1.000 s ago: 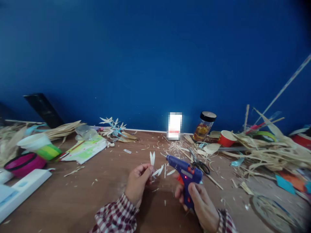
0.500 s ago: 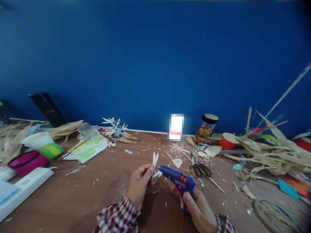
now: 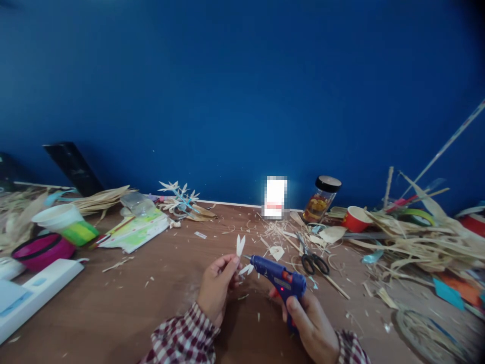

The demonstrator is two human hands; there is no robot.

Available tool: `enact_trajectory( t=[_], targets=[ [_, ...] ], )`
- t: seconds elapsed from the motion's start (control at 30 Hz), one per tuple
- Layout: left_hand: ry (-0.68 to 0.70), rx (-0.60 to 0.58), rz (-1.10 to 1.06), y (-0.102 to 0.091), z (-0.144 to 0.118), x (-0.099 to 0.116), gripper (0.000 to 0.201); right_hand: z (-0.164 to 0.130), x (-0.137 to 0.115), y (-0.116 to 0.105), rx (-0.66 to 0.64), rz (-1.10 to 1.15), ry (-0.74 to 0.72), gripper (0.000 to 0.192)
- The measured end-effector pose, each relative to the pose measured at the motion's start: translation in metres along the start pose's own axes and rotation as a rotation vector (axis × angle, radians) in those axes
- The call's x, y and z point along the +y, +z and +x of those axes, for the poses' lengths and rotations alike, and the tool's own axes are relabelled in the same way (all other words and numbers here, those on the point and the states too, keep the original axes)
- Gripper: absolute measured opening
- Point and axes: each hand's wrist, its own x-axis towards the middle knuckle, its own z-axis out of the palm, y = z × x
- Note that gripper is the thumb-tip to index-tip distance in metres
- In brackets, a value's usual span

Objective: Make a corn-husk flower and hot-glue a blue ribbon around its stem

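Note:
Between the thumb and fingers of my left hand [image 3: 220, 288] is a small pale leaf-shaped piece [image 3: 240, 244] with pointed tips, pinched at its base. More white pointed tips [image 3: 246, 270] stick out to the right, below the fingertips. My right hand [image 3: 312, 318] is wrapped round the handle of a blue glue gun [image 3: 278, 273], whose small red light glows. Its nozzle points left, close to the pale piece; a narrow gap seems to separate them. Black-handled scissors [image 3: 314, 263] lie beyond the gun on the brown table [image 3: 162, 303].
A jar [image 3: 322, 199] with a black lid leans near the blue wall, beside a red paper cup [image 3: 356, 219]. Dried strips [image 3: 409, 253] heap up at right. On the left are a white-and-green cup [image 3: 66, 222], a magenta bowl [image 3: 43, 253] and a white power strip [image 3: 45, 293].
The glue gun has shifted slightly right, and its nozzle sits a little farther from the fingers of my left hand. Both grips are unchanged.

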Motion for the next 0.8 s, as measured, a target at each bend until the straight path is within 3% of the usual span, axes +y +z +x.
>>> enact_trajectory(
  t=[0.1,0.43,0.8],
  targets=[
    [-0.014,0.051,-0.028,0.0,0.001,0.004,0.027,0.0,0.0,0.0,0.007,0.01,0.009,0.046],
    [-0.078,0.011,-0.021,-0.001,0.0,0.004,0.025,0.001,-0.005,-0.009,0.072,0.148,0.059,0.051],
    [-0.064,-0.001,0.024,0.002,-0.004,0.001,0.025,0.008,-0.016,-0.022,0.251,0.353,0.126,0.054]
  ],
)
